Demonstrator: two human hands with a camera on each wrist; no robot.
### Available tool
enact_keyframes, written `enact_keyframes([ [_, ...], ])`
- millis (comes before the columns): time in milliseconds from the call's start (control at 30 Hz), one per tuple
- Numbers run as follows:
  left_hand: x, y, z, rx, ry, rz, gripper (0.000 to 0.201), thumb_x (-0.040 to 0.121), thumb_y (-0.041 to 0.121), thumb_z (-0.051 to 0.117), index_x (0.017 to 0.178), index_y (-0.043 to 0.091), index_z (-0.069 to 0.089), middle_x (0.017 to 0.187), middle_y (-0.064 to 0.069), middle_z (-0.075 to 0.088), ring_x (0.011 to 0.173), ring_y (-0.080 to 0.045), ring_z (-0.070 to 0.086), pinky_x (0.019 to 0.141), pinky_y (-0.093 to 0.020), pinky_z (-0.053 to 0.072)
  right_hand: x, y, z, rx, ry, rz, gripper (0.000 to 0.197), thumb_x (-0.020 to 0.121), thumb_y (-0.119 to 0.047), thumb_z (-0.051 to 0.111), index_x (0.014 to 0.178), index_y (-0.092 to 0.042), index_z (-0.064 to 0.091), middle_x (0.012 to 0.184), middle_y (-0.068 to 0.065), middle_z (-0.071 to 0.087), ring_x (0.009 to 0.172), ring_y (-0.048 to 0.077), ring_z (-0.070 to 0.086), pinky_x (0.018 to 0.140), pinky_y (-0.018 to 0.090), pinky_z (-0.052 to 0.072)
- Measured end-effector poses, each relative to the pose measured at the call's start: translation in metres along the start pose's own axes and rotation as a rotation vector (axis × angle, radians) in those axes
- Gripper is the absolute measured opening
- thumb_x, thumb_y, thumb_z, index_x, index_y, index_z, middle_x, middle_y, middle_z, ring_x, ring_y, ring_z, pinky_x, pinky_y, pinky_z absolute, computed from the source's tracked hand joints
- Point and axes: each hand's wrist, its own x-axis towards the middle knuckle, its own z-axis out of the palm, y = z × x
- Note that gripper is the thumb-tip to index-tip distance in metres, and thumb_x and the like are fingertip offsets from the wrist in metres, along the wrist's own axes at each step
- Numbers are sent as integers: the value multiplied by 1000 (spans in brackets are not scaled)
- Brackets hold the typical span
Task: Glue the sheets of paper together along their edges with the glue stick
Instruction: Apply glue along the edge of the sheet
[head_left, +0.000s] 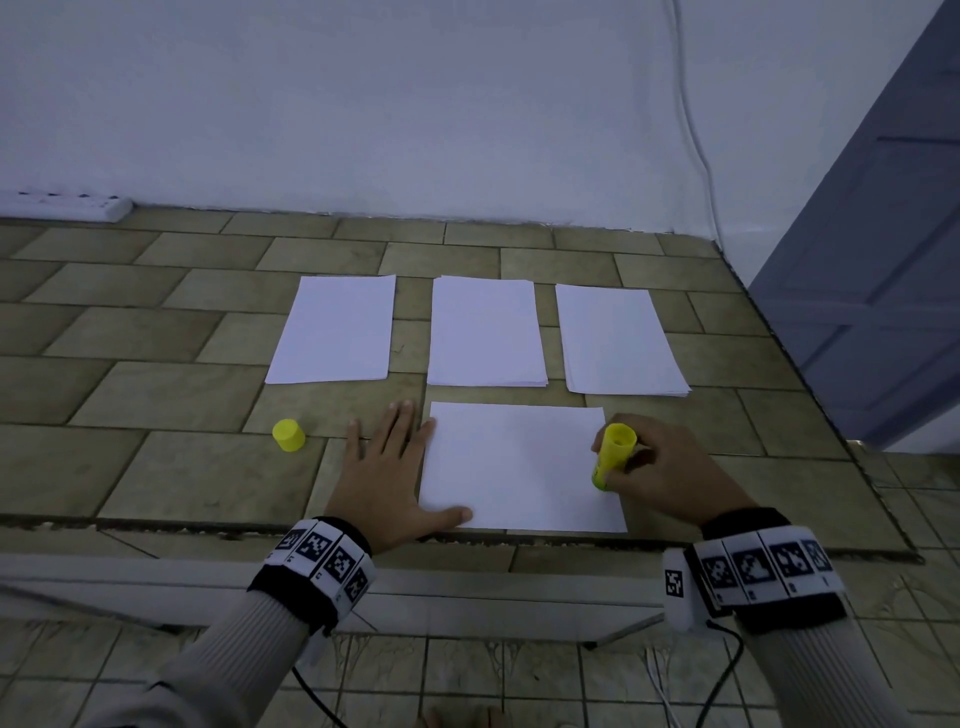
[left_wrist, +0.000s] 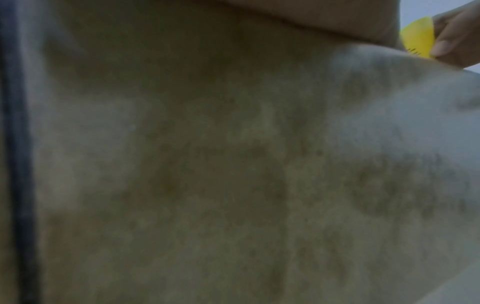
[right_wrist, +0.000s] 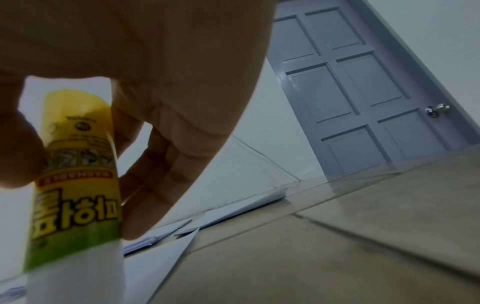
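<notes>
A white sheet (head_left: 519, 467) lies crosswise on the tiled floor in front of me. My left hand (head_left: 387, 467) lies flat with straight fingers at its left edge, thumb pressing the sheet's near left corner. My right hand (head_left: 660, 467) grips a yellow glue stick (head_left: 613, 454) held tip down on the sheet's right edge; the right wrist view shows the glue stick (right_wrist: 78, 174) between thumb and fingers. Its yellow cap (head_left: 288, 435) stands on the floor to the left. Three stacks of white paper, left (head_left: 332, 330), middle (head_left: 485, 332) and right (head_left: 618, 340), lie in a row beyond the sheet.
A white wall rises behind the paper stacks, with a white power strip (head_left: 67, 205) at its foot on the far left. A grey panelled door (head_left: 883, 260) stands at the right. A raised floor edge (head_left: 208, 522) runs across just below the sheet. Cables (head_left: 717, 675) trail near my right sleeve.
</notes>
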Motion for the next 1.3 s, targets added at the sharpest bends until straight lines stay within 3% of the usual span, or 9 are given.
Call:
enact_keyframes([
  [200, -1, 1, -3, 8, -20, -6, 131, 54, 102, 4, 156, 21, 5, 163, -6, -8, 149, -20, -14, 116, -59, -9, 41, 8, -12, -124, 2, 29, 16, 73, -5, 72, 85, -10, 62, 83, 2, 67, 80, 19, 62, 72, 38, 53],
  [500, 0, 2, -4, 35, -57, -21, 131, 52, 102, 2, 156, 22, -1, 162, -4, -15, 148, -19, -19, 116, -59, -10, 72, 12, -14, -148, 86, 94, 16, 79, -11, 70, 92, -10, 61, 99, 5, 66, 85, 19, 62, 80, 38, 55],
  [633, 0, 3, -6, 40, -64, -27, 132, 51, 102, 0, 156, 22, -1, 162, -5, -15, 148, -19, -18, 116, -59, -9, 65, 8, -18, -179, 139, 167, 28, 78, -16, 73, 102, -13, 58, 90, 2, 63, 80, 17, 60, 65, 24, 50],
  [733, 0, 3, -6, 49, -75, -34, 132, 50, 102, -1, 156, 23, -3, 162, -4, -17, 148, -19, -20, 116, -59, -9, 53, 10, -27, -383, 145, 280, 35, 78, -31, 75, 105, -20, 56, 89, 0, 58, 77, 16, 54, 60, 24, 39],
  [900, -1, 3, -6, 45, -66, -35, 131, 51, 102, 1, 156, 23, -2, 162, -4, -16, 148, -18, -19, 116, -58, -10, 36, 14, -28, -674, -130, 410, 33, 82, -35, 68, 108, -16, 63, 106, 4, 65, 85, 14, 54, 75, 27, 45],
  [967, -1, 3, -6, 44, -67, -35, 131, 51, 102, 1, 156, 23, -1, 162, -4, -16, 148, -18, -19, 116, -58, -11, 31, 13, -30, -652, -148, 438, 32, 84, -33, 66, 110, -16, 62, 107, 5, 64, 88, 15, 54, 78, 27, 45],
  [1033, 0, 3, -6, 40, -63, -33, 132, 51, 102, 1, 156, 23, 0, 162, -4, -15, 148, -18, -19, 116, -57, -11, 28, 14, -35, -575, -80, 452, 32, 85, -28, 66, 113, -13, 59, 107, 7, 63, 90, 18, 55, 76, 28, 43],
  [1167, -1, 4, -7, 39, -68, -29, 131, 52, 102, 1, 156, 22, -1, 162, -4, -15, 148, -19, -19, 116, -58, -11, 27, 20, -47, -282, 193, 499, 34, 84, -13, 68, 112, -5, 51, 101, 9, 57, 87, 22, 52, 72, 30, 39],
  [1300, -1, 4, -7, 38, -69, -28, 132, 52, 101, -2, 156, 21, -2, 162, -5, -15, 148, -20, -19, 116, -58, -11, 34, 37, -51, -209, 279, 623, 42, 81, -13, 72, 115, -2, 49, 107, 16, 57, 90, 26, 52, 78, 36, 42],
])
